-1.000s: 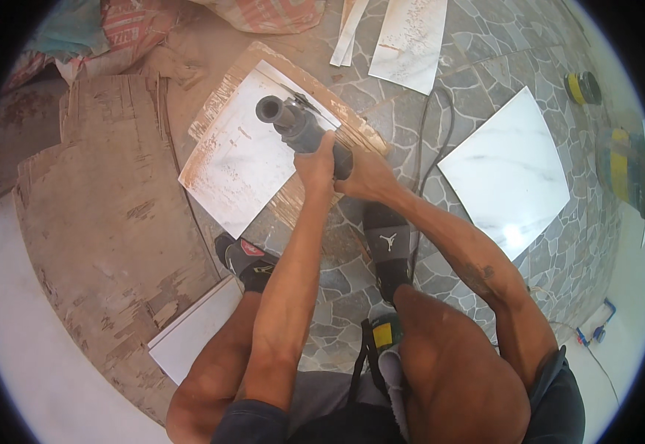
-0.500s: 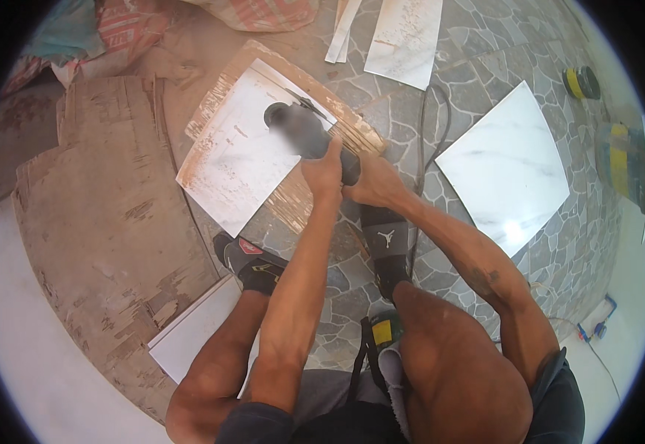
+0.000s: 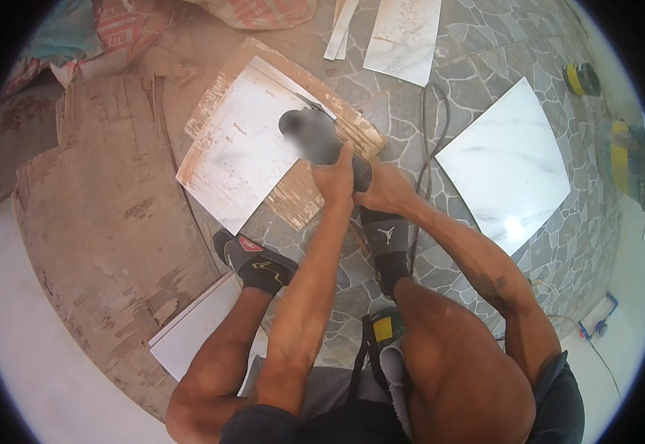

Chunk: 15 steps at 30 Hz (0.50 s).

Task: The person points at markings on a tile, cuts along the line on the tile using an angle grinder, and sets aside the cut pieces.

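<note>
Both my hands are closed on a dark angle grinder (image 3: 321, 140), whose head is blurred. My left hand (image 3: 335, 177) wraps the body, and my right hand (image 3: 387, 186) grips the rear end close beside it. The grinder head is over the right part of a white marble-look tile (image 3: 237, 152), near a cut line along its upper right edge. Reddish dust coats part of the tile. Under it lies a worn wooden board (image 3: 296, 196). The grinder's disc is mostly hidden by its head.
A whole white tile (image 3: 511, 166) lies on the stone-patterned floor at right; a tile piece (image 3: 405, 44) and narrow strips (image 3: 341, 29) lie at the far side. A dark cable (image 3: 422, 133) runs near my right foot. Brown sheet wood (image 3: 111, 214) covers the left; sacks (image 3: 130, 29) lie behind.
The grinder and both hands have shifted right and slightly toward me, across the tile. The tile and the board show hardly any movement.
</note>
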{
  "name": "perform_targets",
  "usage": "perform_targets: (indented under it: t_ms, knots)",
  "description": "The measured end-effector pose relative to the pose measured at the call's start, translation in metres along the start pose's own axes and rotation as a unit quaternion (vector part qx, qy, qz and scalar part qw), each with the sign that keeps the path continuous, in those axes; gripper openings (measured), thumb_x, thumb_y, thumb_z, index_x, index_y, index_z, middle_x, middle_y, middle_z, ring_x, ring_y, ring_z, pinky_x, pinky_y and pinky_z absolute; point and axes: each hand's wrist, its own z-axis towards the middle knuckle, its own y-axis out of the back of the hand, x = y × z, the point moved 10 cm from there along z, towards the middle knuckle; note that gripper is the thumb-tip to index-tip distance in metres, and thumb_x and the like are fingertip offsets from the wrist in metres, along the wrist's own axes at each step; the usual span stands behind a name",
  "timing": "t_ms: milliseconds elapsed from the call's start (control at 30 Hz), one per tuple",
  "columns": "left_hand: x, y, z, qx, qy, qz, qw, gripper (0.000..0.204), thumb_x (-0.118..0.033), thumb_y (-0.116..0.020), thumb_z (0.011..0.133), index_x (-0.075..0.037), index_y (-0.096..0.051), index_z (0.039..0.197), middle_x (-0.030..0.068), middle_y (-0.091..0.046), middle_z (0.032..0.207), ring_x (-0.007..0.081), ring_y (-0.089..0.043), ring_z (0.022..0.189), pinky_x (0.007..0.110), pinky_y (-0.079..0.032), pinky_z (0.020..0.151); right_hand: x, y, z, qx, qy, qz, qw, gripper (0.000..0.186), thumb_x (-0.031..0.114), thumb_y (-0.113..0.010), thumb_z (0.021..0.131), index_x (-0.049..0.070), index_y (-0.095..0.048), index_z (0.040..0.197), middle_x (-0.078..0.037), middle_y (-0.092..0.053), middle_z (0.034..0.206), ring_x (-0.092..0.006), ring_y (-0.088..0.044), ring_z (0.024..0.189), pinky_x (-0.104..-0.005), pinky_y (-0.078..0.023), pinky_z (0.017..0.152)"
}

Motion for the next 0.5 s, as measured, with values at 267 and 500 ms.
perform_targets:
  t_ms: [267, 500]
  knots:
    - [0.009, -0.002, -0.021, -0.006, 0.033, 0.013, 0.999, 0.048, -0.018, -0.079, 0.081, 0.006, -0.060, 0.118, 0.0144, -0.067, 0.111, 0.0224, -0.064, 0.099, 0.035, -0.049, 0.089, -0.006, 0.004, -0.019, -0.001, 0.009, 0.001, 1.000, 0.072, 0.042, -0.078, 0.067, -0.012, -0.056, 0.109, -0.029, -0.068, 0.092, -0.0448, -0.068, 0.089, -0.0495, -0.053, 0.081]
    - [-0.007, -0.003, -0.038, -0.005, 0.019, -0.018, 1.000, 0.039, -0.014, -0.076, 0.085, 0.005, -0.062, 0.115, 0.0096, -0.066, 0.109, 0.0179, -0.063, 0.094, 0.033, -0.050, 0.082, 0.001, 0.011, -0.032, -0.005, 0.017, -0.015, 1.000, 0.072, 0.041, -0.079, 0.065, -0.010, -0.056, 0.109, -0.029, -0.068, 0.095, -0.0442, -0.067, 0.093, -0.0487, -0.053, 0.082]
